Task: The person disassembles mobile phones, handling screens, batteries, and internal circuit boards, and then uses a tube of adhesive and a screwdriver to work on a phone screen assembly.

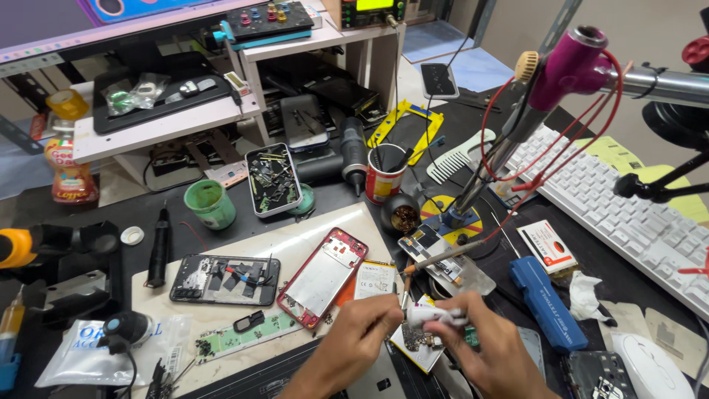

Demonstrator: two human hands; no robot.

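A red phone frame (pixel 323 277) lies mid-bench; left of it an opened black phone (pixel 224 280), behind it a green cup (pixel 210 204), far right a white keyboard (pixel 628 214).

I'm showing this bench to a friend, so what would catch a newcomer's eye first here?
Probably the magenta hot-air tool on its stand at upper right, looped with red wire, above a white keyboard. Next, the red phone frame lying open mid-bench beside a stripped black phone. At bottom centre, the left hand and right hand meet on a small white object.
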